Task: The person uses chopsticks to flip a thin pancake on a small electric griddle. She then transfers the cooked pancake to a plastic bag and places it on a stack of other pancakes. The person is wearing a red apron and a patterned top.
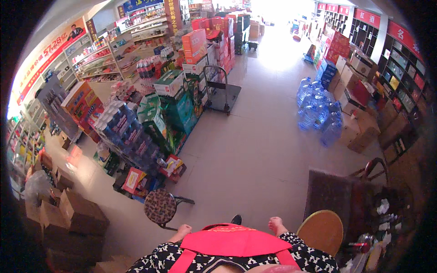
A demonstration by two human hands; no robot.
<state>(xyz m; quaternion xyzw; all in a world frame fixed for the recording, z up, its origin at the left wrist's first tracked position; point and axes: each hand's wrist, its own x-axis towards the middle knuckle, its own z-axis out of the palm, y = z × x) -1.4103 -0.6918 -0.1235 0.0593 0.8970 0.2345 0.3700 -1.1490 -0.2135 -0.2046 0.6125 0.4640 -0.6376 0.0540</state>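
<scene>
My left hand [184,229] hangs beside the red apron [235,241], its fingers curled, near a round stool with a patterned seat [160,206]. On the other side, my right hand [276,224] is held out from the apron, fingers curled, close to a round brown seat or stool top [321,232]. Nothing shows in either hand. One dark shoe [236,219] shows past the apron's upper edge, on the tiled floor.
Stacked drink packs [126,133] and green cartons [177,109] line the left side, with a platform trolley [225,97] beyond. Large blue water bottles [319,105] stand on the right before cardboard boxes [362,131]. A dark table [327,194] is near right; open boxes [82,211] are near left.
</scene>
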